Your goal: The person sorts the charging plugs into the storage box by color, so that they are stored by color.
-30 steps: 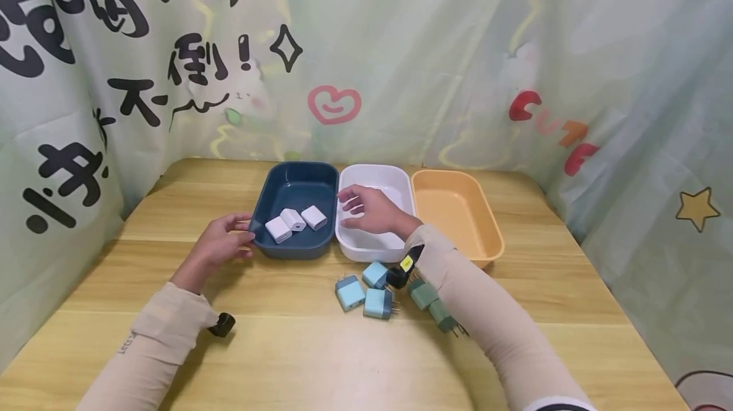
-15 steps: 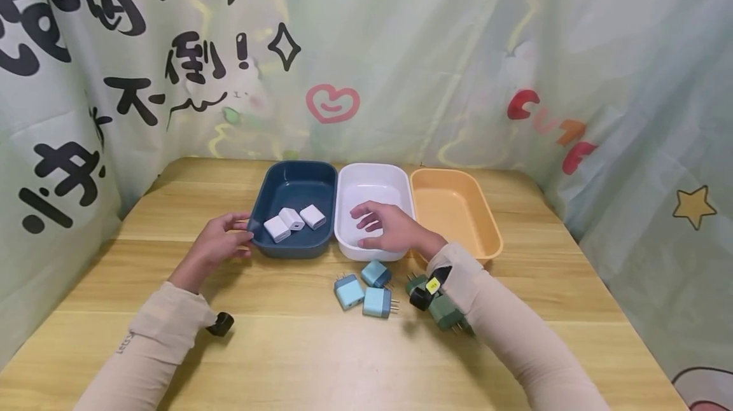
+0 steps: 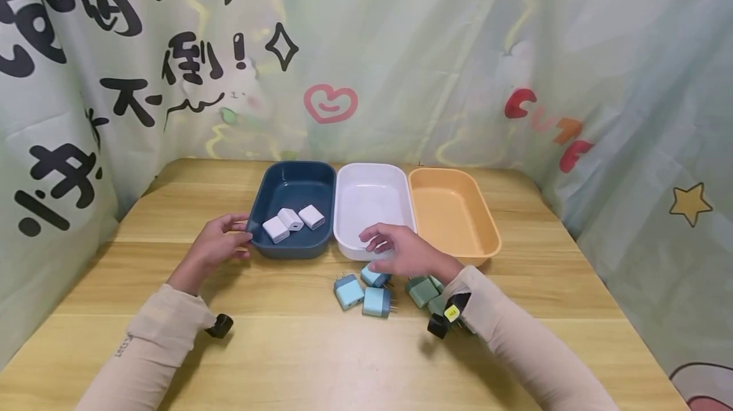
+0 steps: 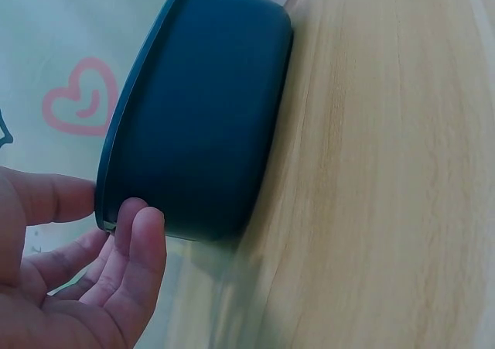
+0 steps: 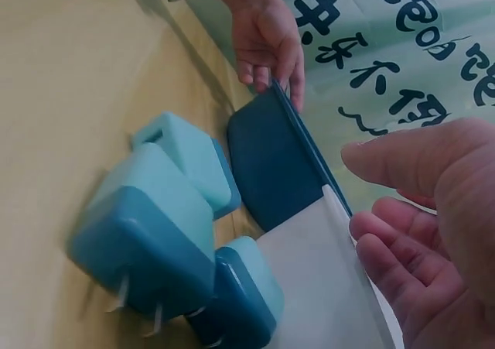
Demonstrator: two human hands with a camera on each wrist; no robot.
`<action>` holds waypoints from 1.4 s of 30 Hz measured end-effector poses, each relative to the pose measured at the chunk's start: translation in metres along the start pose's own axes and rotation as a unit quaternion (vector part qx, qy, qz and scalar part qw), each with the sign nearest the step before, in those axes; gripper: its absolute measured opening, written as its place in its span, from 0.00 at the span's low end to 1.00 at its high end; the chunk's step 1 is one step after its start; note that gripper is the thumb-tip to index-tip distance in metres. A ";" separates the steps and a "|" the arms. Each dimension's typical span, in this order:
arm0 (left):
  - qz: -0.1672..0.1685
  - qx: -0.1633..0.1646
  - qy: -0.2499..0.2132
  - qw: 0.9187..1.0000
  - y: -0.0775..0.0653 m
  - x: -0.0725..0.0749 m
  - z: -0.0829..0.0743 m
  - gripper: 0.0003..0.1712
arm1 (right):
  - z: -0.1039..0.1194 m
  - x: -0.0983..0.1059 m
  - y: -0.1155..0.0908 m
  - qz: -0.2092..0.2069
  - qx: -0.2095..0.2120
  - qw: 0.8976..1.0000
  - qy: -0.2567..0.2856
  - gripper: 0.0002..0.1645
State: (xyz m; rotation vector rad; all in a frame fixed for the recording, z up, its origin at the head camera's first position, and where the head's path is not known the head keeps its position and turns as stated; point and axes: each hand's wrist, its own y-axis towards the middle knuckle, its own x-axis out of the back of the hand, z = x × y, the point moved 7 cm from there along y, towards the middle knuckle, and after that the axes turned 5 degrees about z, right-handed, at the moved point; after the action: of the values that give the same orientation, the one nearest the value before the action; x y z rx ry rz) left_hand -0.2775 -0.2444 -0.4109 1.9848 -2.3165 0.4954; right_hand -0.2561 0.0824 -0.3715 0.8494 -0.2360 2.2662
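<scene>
My left hand touches the left rim of a dark blue bin with its fingers loosely extended. Three white charger plugs lie inside that bin. Over the front edge of a white bin hovers my right hand, fingers slightly bent and nothing held. Just below it on the table are three light-blue charger plugs, one partly covered by the hand. Several green charger plugs sit beneath the right wrist, partly hidden by it and its camera. Light-blue plugs appear large in the right wrist view.
A yellow bin stands against the white one, completing a side-by-side row. All three rest on a wooden table. Printed fabric hangs behind and along both sides of the table.
My right hand has moved back toward me and to the right, from above the white bin to its front edge near the light-blue plugs. The left hand stays at the dark blue bin.
</scene>
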 end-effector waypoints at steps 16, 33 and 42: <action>0.004 0.009 -0.001 1.000 0.000 -0.002 0.000 0.31 | -0.015 -0.019 -0.034 0.068 -0.008 0.997 -0.018 0.22; 0.002 0.016 0.000 1.000 -0.005 -0.001 0.007 0.31 | -0.017 -0.038 -0.040 0.093 -0.017 0.994 -0.049 0.20; 0.001 0.000 0.002 1.000 -0.001 -0.001 0.000 0.31 | -0.011 -0.033 -0.035 0.027 0.013 0.995 -0.098 0.19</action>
State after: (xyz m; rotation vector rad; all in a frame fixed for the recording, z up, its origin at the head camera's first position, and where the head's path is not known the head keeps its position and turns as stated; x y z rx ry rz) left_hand -0.2762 -0.2433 -0.4113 1.9798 -2.3163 0.4999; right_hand -0.2204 0.0943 -0.4037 1.0928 -0.3239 2.2400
